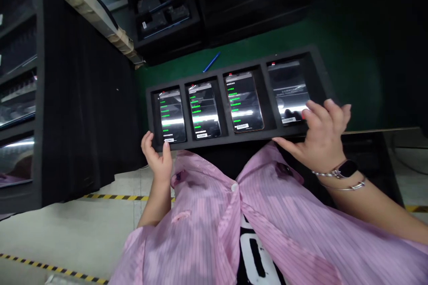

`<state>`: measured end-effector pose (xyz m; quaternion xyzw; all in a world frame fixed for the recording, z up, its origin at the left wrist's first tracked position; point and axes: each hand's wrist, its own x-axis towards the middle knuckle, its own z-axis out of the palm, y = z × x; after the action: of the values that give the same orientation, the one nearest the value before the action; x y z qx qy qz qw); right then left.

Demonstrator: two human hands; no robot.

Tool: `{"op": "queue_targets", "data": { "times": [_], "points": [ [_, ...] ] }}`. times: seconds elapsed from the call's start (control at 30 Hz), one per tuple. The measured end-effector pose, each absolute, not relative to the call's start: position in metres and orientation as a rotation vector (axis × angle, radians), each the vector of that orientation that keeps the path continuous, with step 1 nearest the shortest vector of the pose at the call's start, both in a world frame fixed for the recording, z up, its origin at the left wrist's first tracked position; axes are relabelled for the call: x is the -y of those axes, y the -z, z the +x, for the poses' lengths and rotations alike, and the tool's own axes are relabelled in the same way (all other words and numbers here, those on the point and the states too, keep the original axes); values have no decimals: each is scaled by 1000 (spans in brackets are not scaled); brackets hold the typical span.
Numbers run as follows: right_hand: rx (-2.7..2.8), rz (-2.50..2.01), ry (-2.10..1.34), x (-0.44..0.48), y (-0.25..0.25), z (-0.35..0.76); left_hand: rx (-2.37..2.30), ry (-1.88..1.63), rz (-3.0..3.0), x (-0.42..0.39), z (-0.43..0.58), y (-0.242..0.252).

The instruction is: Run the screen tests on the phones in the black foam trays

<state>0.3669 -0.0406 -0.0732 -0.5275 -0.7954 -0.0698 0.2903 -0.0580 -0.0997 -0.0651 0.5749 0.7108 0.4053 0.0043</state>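
Observation:
A black tray (207,144) lies in front of me, its long side toward my body, with several smartphones in separate compartments. Green and white lines of text show on the left phone (172,113), the second phone (204,111) and the third phone (245,102). The right phone (288,87) has a dark screen with faint grey text. My left hand (158,160) holds the tray's near left corner, thumb on the front rim and fingers at the side. Fingers spread, my right hand (323,136) is at the near right end, its thumb along the front edge.
A blue pen (211,62) lies on the green tabletop (254,49) behind the tray. Stacked black trays (38,98) with devices stand at the left. Another tray (163,31) with bagged items is at the back. Yellow-black tape (117,197) marks the floor.

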Motion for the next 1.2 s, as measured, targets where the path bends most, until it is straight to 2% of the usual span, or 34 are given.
{"op": "queue_targets", "data": {
  "times": [0.23, 0.77, 1.2],
  "points": [
    [2064, -1560, 148, 26, 80, 379, -2236, -1283, 1833, 99, -58, 72],
    [2080, -1403, 146, 39, 78, 361, -2163, -1355, 1996, 81, -71, 78],
    [2086, -1445, 208, 38, 81, 358, -2185, -1433, 1876, 81, -63, 81]
  ]
}}
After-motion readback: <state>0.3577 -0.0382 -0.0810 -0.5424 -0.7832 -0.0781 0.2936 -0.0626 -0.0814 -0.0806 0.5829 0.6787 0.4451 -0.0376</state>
